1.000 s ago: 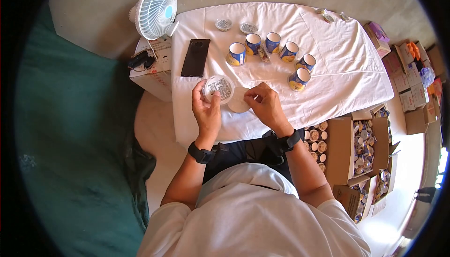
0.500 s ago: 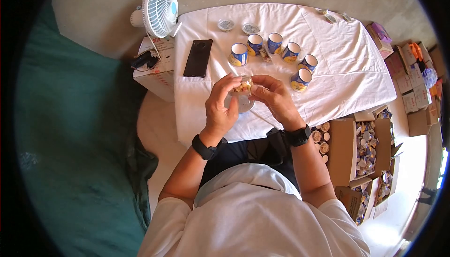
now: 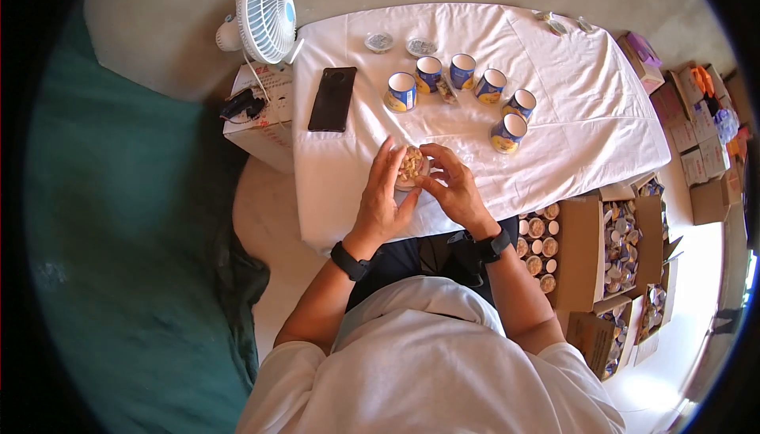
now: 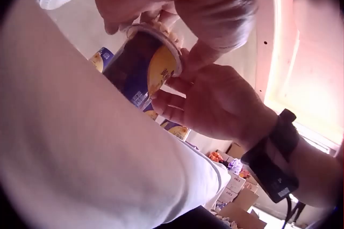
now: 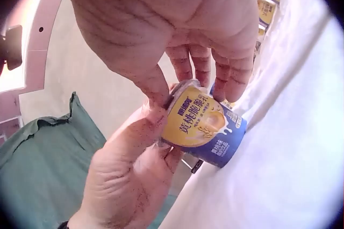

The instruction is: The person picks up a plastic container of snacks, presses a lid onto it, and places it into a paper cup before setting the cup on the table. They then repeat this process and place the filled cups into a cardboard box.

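A blue-and-yellow paper cup point(image 5: 207, 127) stands on the white cloth between both hands. On its mouth sits a clear top with cereal pieces point(image 3: 411, 163) showing inside. My left hand point(image 3: 380, 206) holds the rim from the left, its thumb toward me and its fingers on the far side. From the right, my right hand point(image 3: 461, 200) grips the same rim with thumb and fingers. In the right wrist view the left thumb point(image 5: 131, 137) lies against the rim beside the right thumb.
Beyond the hands stand several similar cups point(image 3: 401, 92), with a small clear packet point(image 3: 446, 95) among them. A black phone point(image 3: 332, 100) lies left, two round clear tubs point(image 3: 378, 41) farther back. A fan point(image 3: 267, 20) stands back left. Open cartons point(image 3: 578, 252) of cups sit at right.
The left hand held a round clear top with its printed side up; it was turned over with both hands, showing cereal, and lowered onto the cup. The right hand moved in to the rim.
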Motion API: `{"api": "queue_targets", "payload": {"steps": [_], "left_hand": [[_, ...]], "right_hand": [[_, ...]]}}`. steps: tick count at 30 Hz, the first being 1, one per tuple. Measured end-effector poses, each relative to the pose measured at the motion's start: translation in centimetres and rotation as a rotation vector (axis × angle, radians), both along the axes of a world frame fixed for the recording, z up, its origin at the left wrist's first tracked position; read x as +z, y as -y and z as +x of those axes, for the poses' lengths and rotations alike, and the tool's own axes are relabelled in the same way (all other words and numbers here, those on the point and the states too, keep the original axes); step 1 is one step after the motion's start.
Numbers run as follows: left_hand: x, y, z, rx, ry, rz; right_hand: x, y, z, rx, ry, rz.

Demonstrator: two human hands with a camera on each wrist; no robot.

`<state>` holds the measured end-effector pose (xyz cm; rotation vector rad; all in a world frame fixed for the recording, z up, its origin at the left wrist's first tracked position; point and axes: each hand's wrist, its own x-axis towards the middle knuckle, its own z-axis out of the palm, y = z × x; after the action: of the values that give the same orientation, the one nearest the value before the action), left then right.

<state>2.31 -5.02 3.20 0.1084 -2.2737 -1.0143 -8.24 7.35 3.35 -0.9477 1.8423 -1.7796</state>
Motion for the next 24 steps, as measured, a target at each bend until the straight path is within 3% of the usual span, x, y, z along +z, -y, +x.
{"api": "queue_targets", "payload": {"steps": [3,7,13,18,20,24], "left_hand": [[-0.8,-0.4,-0.2,0.024,0.011,0.015],[-1.0,-0.5,-0.1,0.03,0.05,-0.059],[-1.2,-0.6,-0.1,-0.037,0.016,0.019],[-0.4,-0.4,0.0,-0.126,0.006,0.752],[-2.0,0.7,-0.6,-0.045,-0.012,0.796],[-2.7,0.6,-0.7,0.031,0.191,0.811]], "right_hand": [[-1.3,-0.1,-0.2,0.066,0.211,-0.043],[-1.9,-0.2,0.2,0.093,0.244,-0.115],[-2.3,-0.5,0.6,0.133,0.37,-0.176],[-1.6,-0.4,0.4,0.162,0.392,-0.158],[-2.3,-0.5,0.0,0.205,0.406,-0.158],[-1.9,-1.2,-0.1,0.271,0.494,-0.165]]}}
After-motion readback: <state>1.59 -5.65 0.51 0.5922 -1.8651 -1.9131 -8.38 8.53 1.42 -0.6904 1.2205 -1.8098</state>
